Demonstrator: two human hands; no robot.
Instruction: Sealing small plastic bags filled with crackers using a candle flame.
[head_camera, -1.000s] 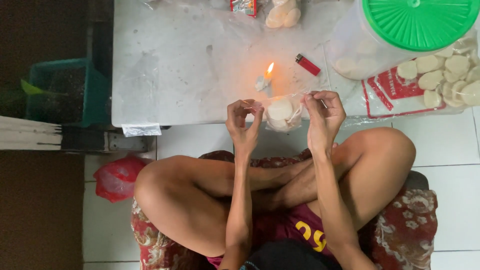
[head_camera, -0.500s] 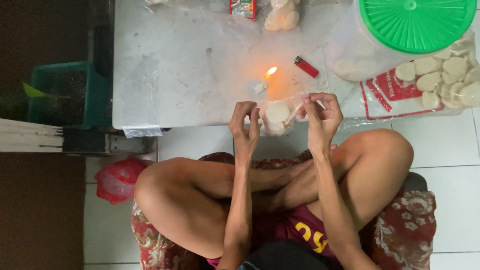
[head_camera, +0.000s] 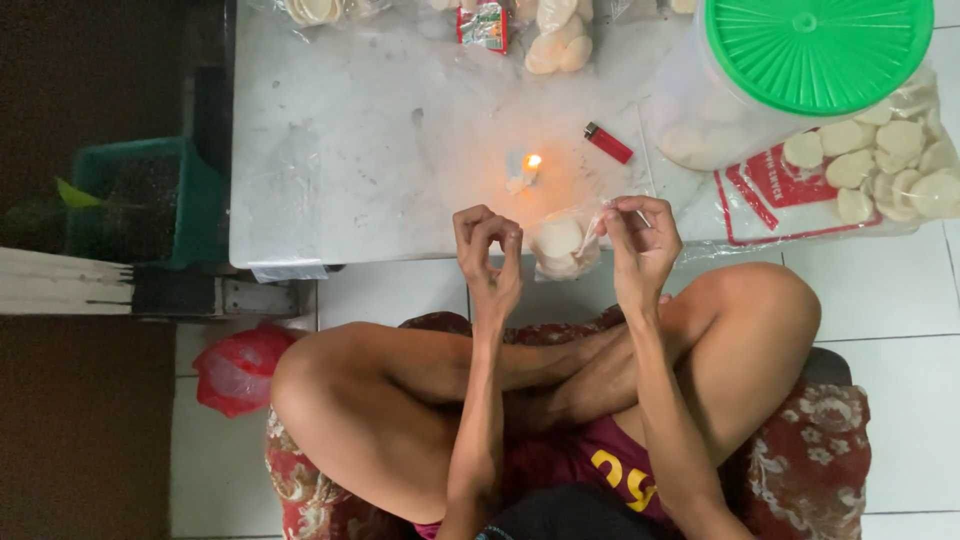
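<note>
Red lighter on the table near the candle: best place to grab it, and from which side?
Grip the red lighter across its long sides at mid-body, coming straight down from above. It lies flat and slanted on the table, with bare surface on both long sides. The candle flame burns to its left, so approach from the right.

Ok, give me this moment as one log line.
left hand: fingers pinched, beside bag | right hand: pinching bag edge | bag of crackers: between hands, near candle flame | lighter: on table

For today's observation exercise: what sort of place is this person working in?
Probably a home snack-packing spot on a tiled floor: a low marble table, a lit candle, round crackers, and a small plastic bag between both hands.
</note>
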